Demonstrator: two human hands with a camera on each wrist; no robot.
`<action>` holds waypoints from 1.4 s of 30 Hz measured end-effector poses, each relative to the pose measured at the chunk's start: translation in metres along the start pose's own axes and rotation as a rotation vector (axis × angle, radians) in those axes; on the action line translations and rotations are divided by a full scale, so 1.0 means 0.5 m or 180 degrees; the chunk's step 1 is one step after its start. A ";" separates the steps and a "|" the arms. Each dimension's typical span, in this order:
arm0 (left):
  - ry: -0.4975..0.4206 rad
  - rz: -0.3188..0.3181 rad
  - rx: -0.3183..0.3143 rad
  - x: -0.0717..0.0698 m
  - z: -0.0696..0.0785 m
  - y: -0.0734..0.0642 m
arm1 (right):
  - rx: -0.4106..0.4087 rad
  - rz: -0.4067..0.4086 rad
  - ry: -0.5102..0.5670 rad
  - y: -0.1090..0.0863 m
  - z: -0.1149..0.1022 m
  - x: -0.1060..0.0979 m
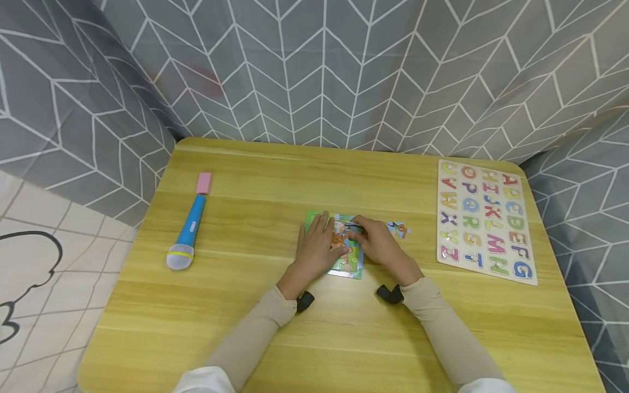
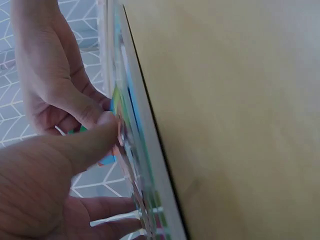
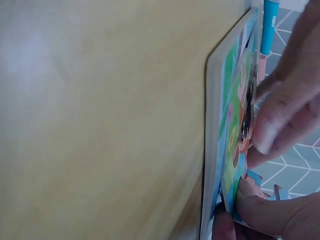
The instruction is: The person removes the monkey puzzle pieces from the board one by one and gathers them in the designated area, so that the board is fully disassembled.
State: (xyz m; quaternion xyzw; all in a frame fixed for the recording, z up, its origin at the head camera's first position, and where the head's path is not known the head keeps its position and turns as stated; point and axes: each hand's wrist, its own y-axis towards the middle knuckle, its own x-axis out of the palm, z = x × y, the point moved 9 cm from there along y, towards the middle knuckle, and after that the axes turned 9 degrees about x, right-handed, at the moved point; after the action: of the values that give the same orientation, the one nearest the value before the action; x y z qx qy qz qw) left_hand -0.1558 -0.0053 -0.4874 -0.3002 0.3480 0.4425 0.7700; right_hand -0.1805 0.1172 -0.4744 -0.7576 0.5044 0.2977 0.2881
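Observation:
A jigsaw puzzle (image 1: 339, 267) with a cartoon animal picture lies in a thin board with a green and blue border, mid-table. Across its left side rests my left hand (image 1: 316, 245), fingers straight, thumb reaching over the picture; the left wrist view shows that thumb (image 2: 92, 142) touching the surface. At the upper right part of the puzzle, my right hand (image 1: 380, 243) pinches a puzzle piece (image 3: 232, 192) between thumb and fingers. The piece is tilted up from the board in the right wrist view. Part of the picture is hidden under both hands.
Just right of my right hand lie loose puzzle pieces (image 1: 400, 229). A wooden alphabet board (image 1: 481, 221) is at the table's right. On the left are a blue toy microphone (image 1: 189, 229) and a pink block (image 1: 203, 183). A patterned curtain (image 1: 314, 71) hangs behind the table.

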 end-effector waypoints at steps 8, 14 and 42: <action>0.0225 0.0001 0.0012 0.006 0.002 0.002 | -0.0210 0.0238 0.0036 -0.004 -0.012 -0.009; 0.0339 -0.0019 0.0040 0.005 0.002 0.001 | -0.0326 0.0518 0.0132 -0.004 -0.021 -0.038; 0.0173 0.0076 -0.0025 -0.002 0.003 0.001 | 0.1166 0.0800 0.0330 -0.103 0.248 -0.186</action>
State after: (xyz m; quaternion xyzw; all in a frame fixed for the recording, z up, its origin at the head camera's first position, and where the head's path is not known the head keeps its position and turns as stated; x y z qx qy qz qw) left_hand -0.1562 -0.0043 -0.4859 -0.3109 0.3706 0.4447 0.7538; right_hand -0.1816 0.2804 -0.4796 -0.6381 0.6545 0.1953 0.3553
